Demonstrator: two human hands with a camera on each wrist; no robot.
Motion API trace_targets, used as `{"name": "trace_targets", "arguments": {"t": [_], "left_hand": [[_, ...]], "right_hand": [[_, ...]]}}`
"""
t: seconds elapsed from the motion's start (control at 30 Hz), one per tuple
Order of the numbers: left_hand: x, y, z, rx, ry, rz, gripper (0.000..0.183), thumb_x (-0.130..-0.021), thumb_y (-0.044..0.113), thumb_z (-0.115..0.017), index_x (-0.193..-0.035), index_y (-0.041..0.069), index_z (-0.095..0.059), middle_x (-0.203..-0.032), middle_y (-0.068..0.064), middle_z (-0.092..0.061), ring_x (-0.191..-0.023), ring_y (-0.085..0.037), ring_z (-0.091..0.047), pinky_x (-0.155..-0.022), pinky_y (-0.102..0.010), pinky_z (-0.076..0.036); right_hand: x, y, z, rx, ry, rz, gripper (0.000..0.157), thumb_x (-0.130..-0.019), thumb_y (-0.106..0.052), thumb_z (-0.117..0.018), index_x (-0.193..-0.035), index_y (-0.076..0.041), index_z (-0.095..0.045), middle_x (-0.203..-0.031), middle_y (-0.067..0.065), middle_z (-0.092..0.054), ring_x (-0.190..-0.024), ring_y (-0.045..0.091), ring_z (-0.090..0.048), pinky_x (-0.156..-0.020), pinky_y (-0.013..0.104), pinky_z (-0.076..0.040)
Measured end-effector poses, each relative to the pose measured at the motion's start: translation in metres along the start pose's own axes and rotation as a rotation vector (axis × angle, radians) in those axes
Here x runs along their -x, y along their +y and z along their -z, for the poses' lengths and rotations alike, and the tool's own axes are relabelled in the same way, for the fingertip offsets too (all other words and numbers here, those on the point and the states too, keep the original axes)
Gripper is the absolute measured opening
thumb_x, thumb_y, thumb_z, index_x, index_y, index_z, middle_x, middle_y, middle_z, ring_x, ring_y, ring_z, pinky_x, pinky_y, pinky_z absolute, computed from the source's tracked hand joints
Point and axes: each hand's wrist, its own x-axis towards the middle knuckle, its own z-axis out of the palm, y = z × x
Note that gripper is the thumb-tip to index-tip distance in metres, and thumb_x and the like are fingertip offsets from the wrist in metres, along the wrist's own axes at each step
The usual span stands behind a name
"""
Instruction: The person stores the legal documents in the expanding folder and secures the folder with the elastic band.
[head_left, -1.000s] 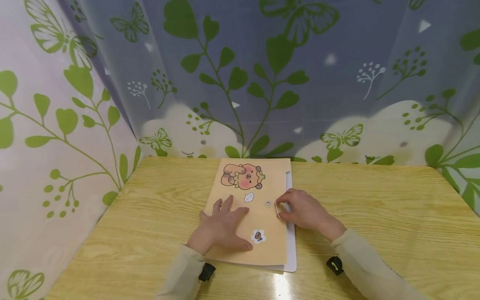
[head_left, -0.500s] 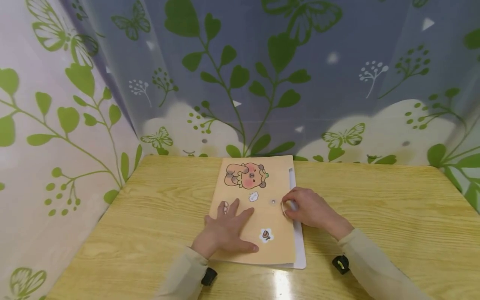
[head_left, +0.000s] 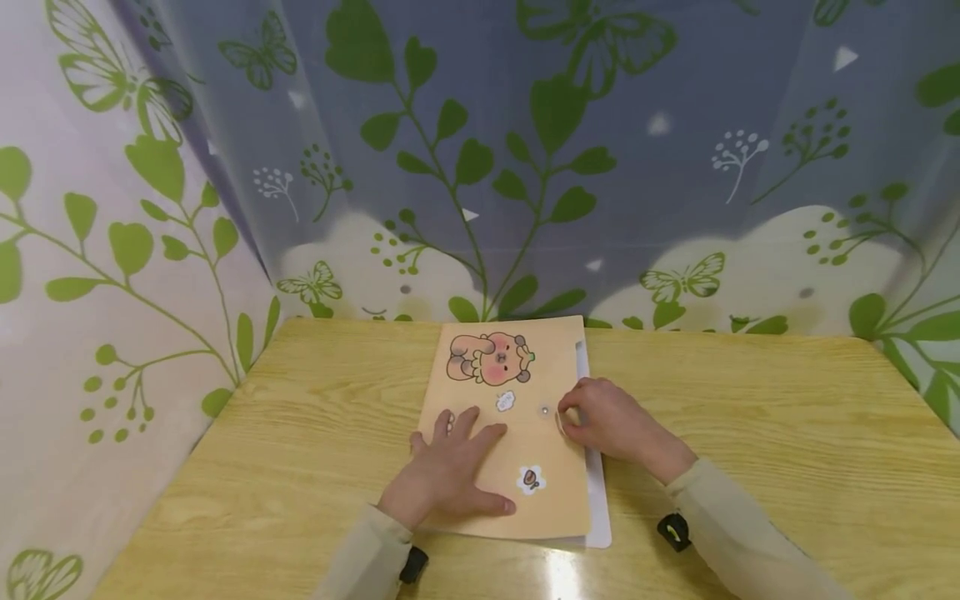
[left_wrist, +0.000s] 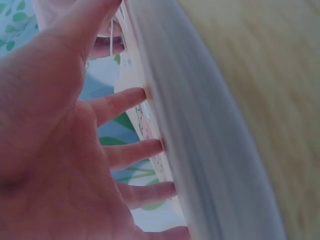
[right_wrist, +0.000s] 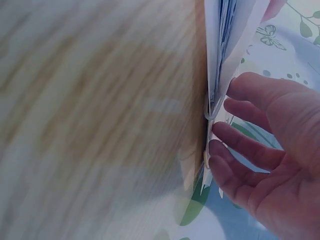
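Note:
A peach-coloured document folder point(head_left: 487, 450) with a printed bear lies flat on the wooden table, its white back part showing along the right edge. My left hand point(head_left: 450, 475) rests on the cover with its fingers spread, and the left wrist view has those fingertips right at the cover's surface. At the folder's right edge my right hand point(head_left: 611, 421) pinches a thin white elastic cord point(head_left: 559, 423) between thumb and fingers. Beside the cord sits a small round button point(head_left: 544, 410). Papers or inner layers point(right_wrist: 223, 45) show between the covers in the right wrist view.
The wooden table point(head_left: 750, 417) spreads out on both sides of the folder. Behind it hangs a blue leaf-and-butterfly patterned cloth point(head_left: 480, 167), reaching down to the table's far edge. A pale patterned cloth point(head_left: 135, 333) stands along the left.
Compared with one second ago, the folder's near right corner and my left hand have shifted slightly right. My right hand keeps its pinch on the cord, its fingers a little more closed up.

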Motion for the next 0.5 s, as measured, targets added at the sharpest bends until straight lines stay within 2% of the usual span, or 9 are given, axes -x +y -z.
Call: {"name": "trace_targets", "arguments": {"t": [0.27,0.5], "left_hand": [[-0.0011,-0.001,0.0003,-0.019,0.0,-0.005,0.098,-0.073,0.07,-0.079,-0.155,0.031,-0.042,-0.166,-0.014,-0.029,-0.15,-0.05,-0.026,-0.108,-0.081,-0.028],[-0.0012,0.0,-0.0003,-0.013,-0.002,-0.007,0.098,-0.073,0.07,-0.078,-0.155,0.03,-0.042,-0.166,-0.014,-0.029,-0.15,-0.051,-0.026,-0.108,-0.08,-0.028]], "right_hand": [[-0.0033,-0.0006,-0.0021,-0.026,0.005,-0.032,0.012,-0.082,-0.005,-0.077,-0.093,-0.006,-0.075,-0.09,0.007,-0.072,-0.08,0.017,-0.063,-0.076,0.037,-0.057],[-0.0074,0.0022,-0.0028,-0.026,0.012,0.011,0.009,-0.083,-0.004,-0.074,-0.092,-0.005,-0.074,-0.086,0.006,-0.07,-0.075,0.014,-0.058,-0.07,0.031,-0.053]]}}
